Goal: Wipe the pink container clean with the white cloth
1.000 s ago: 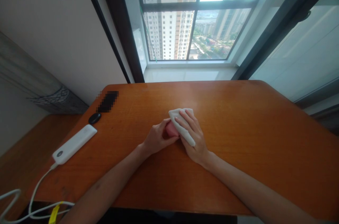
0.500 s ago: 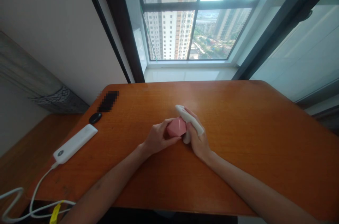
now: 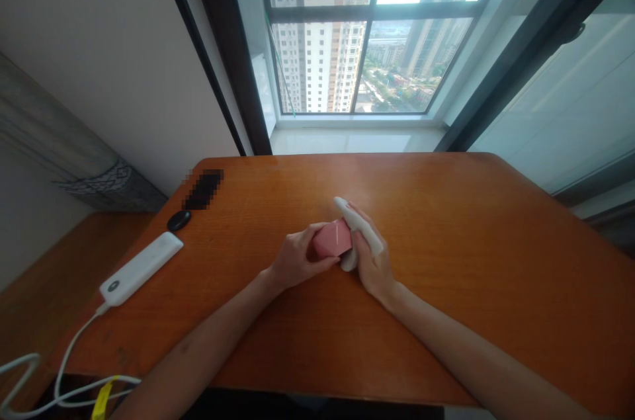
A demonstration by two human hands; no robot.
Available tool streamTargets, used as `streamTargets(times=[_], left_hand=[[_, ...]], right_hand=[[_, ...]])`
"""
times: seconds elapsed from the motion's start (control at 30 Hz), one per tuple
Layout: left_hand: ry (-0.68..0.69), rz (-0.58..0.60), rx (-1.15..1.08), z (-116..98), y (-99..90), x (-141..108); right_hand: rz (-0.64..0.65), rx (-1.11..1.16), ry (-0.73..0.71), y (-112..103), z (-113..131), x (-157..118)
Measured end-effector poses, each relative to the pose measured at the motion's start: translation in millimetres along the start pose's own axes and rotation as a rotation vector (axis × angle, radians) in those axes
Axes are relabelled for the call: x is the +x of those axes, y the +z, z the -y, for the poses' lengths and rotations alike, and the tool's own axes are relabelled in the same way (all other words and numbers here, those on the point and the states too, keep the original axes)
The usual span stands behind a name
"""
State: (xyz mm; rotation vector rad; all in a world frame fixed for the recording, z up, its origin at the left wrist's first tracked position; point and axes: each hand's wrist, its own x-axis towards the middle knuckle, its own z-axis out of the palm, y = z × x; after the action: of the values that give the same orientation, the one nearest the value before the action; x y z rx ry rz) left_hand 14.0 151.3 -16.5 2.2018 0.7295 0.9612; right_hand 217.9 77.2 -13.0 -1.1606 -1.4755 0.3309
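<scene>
A small pink object with flat faces is held above the middle of the brown wooden table. My left hand grips it from the left, thumb and fingers around its sides. On the other side, my right hand is closed on a folded white cloth. Part of the cloth hangs below the fingers and lies against the right side of the pink object. Some right fingertips are hidden behind the cloth.
On the table's left side lie a white power strip with a white cable, a round black object and a pixelated dark item. A window is beyond the far edge.
My right hand and the white cloth have shifted very slightly against the pink object. My left hand keeps its grip with hardly any movement.
</scene>
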Motion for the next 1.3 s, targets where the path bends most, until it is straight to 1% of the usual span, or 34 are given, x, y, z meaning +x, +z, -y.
streamTargets(times=[0.07, 0.1, 0.13, 0.17, 0.2, 0.3, 0.33, 0.37, 0.47, 0.5, 0.53, 0.57, 0.6, 0.7, 0.73, 0.77, 0.8, 0.9, 0.93, 0.97, 1.0, 1.1, 1.13, 1.17, 1.2, 1.3], left_hand=[[0.008, -0.003, -0.006, 2, 0.5, -1], [0.012, -0.004, -0.006, 4, 0.9, -1], [0.014, -0.008, -0.004, 5, 1.3, -2], [0.015, -0.010, -0.002, 5, 1.7, -2], [0.018, -0.010, 0.001, 5, 2.0, -2], [0.028, -0.011, 0.010, 4, 2.4, -1], [0.031, -0.009, 0.011, 3, 2.4, -1], [0.035, -0.010, 0.009, 4, 2.4, -1], [0.056, -0.014, -0.002, 5, 2.6, -2], [0.063, -0.015, -0.005, 5, 2.6, -3], [0.067, -0.019, -0.005, 5, 2.7, -3], [0.066, -0.020, -0.002, 5, 2.7, -3], [0.063, -0.020, 0.003, 5, 2.6, -2], [0.059, -0.016, 0.018, 3, 2.1, -1], [0.061, -0.012, 0.019, 2, 2.0, -1], [0.065, -0.011, 0.017, 3, 1.9, -1], [0.070, -0.012, 0.013, 3, 2.0, -1], [0.079, -0.012, 0.009, 5, 2.6, -2], [0.077, -0.014, 0.011, 5, 2.7, -2], [0.073, -0.016, 0.012, 5, 2.8, -2], [0.072, -0.015, 0.013, 4, 2.8, -2], [0.079, -0.010, 0.010, 1, 2.4, -1], [0.082, -0.009, 0.010, 1, 2.4, -1], [0.086, -0.007, 0.011, 2, 2.6, -2], [0.088, -0.007, 0.013, 3, 2.9, -2], [0.087, -0.010, 0.023, 8, 4.0, -3]], right_hand=[[0.088, -0.077, -0.174, -2, 3, -2], [0.125, -0.109, -0.241, -2, 4, -3], [0.142, -0.124, -0.272, -2, 4, -3], [0.133, -0.114, -0.254, -1, 3, -3], [0.099, -0.082, -0.191, 0, 1, -2], [-0.036, 0.049, 0.063, 2, -5, 1], [-0.052, 0.061, 0.091, 2, -6, 2], [-0.037, 0.050, 0.063, 1, -6, 2], [0.092, -0.068, -0.211, -2, -2, 0], [0.125, -0.100, -0.277, -3, -1, -1], [0.139, -0.114, -0.303, -3, 0, -1], [0.123, -0.104, -0.281, -2, -1, -1], [0.089, -0.076, -0.218, -1, -2, 0], [-0.044, 0.033, 0.033, 3, -7, 2], [-0.061, 0.041, 0.064, 3, -7, 2], [-0.050, 0.026, 0.044, 3, -6, 1], [-0.013, -0.009, -0.024, 2, -4, -1], [0.131, -0.152, -0.300, -2, 4, -5], [0.151, -0.175, -0.339, -2, 5, -6], [0.143, -0.171, -0.329, -2, 4, -5], [0.109, -0.144, -0.276, -1, 3, -4], [-0.035, -0.015, -0.015, 2, -3, 0], [-0.054, 0.004, 0.031, 3, -4, 0], [-0.046, 0.000, 0.027, 3, -4, 0], [-0.016, -0.024, -0.024, 2, -3, -1], [0.116, -0.154, -0.289, -1, 4, -6]])
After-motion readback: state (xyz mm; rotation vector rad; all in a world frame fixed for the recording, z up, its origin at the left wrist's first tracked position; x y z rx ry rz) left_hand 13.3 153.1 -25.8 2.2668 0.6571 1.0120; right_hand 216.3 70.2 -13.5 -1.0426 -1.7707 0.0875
